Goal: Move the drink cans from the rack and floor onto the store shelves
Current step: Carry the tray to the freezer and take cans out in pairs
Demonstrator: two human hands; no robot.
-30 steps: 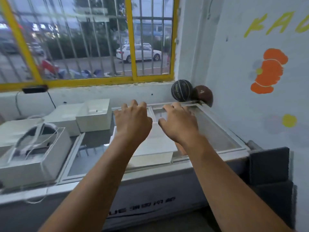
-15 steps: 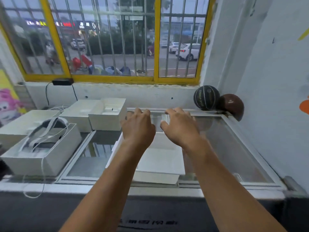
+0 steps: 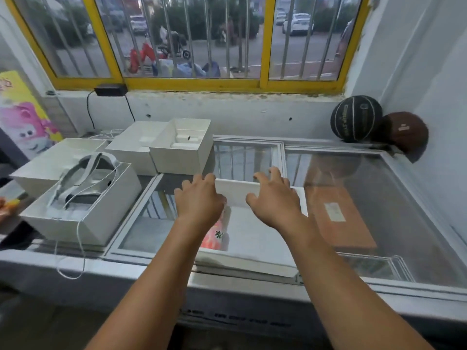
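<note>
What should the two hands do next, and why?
Probably lower both onto the shallow white cardboard box and grip it: the left hand and right hand hover open over it, holding nothing, fingertips near its far wall, atop the glass-topped chest freezer.

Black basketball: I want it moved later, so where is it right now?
In the head view the black basketball sits far right, on the back corner of the freezer below the window, beside the brown ball.
</note>
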